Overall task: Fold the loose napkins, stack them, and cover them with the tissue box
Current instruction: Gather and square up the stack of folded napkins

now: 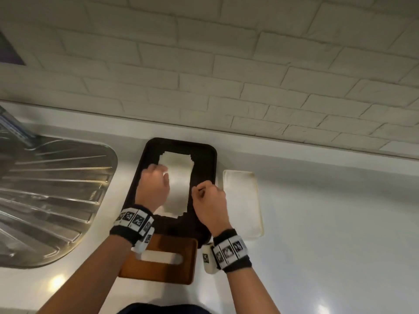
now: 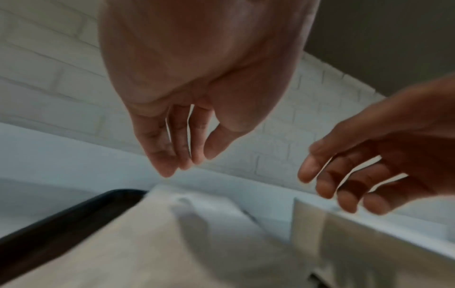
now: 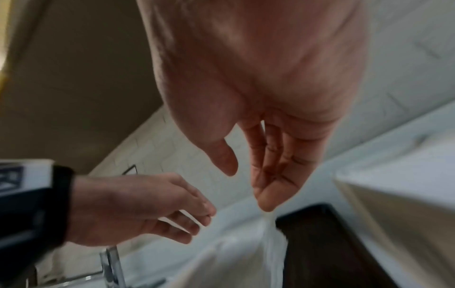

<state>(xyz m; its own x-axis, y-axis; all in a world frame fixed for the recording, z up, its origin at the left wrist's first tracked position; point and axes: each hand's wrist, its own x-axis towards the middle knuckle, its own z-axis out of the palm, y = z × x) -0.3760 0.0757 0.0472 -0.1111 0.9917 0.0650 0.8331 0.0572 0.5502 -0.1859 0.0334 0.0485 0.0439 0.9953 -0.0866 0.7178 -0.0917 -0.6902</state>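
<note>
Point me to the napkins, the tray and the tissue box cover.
napkins (image 1: 178, 177), head view, middle of the top sheet.
tray (image 1: 204, 159), head view, bare dark floor at its far right.
tissue box (image 1: 172, 271), head view, brown top below the slot.

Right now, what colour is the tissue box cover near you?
Brown, with a pale slot; the tissue box cover shows best in the head view.

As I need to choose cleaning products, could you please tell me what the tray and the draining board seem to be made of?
The tray: dark, matte, rounded rim, probably plastic or coated metal. The draining board: stainless steel by its look, bright, ribbed and reflective.
</note>
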